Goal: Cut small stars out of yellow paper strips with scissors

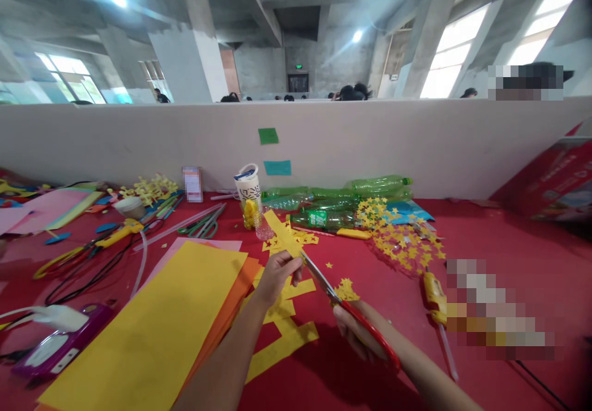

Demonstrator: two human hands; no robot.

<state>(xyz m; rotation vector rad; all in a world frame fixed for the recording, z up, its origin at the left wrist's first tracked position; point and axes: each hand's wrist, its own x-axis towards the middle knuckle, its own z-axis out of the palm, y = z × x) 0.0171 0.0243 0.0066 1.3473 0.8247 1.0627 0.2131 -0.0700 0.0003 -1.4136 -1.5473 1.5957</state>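
Note:
My left hand (pixel 279 273) pinches a strip of yellow paper (pixel 280 233) that points up and away from me. My right hand (pixel 354 327) is wrapped around red-handled scissors (pixel 365 321), whose blades reach the strip's lower right edge beside my left fingers. Whether the blades are fully closed is hard to make out. Under my hands lie cut yellow paper pieces (pixel 289 346). A small heap of yellow paper stars (pixel 346 289) sits just behind the scissors, with one loose star (pixel 328 265) near the blades.
Large yellow sheets (pixel 161 318) over orange ones lie left. Green plastic bottles (pixel 333 198) line the white partition (pixel 139 139), with many stars (pixel 407 241) beside them. A yellow glue gun (pixel 435 297) lies right, another (pixel 120 233) left, near a purple power strip (pixel 65 340).

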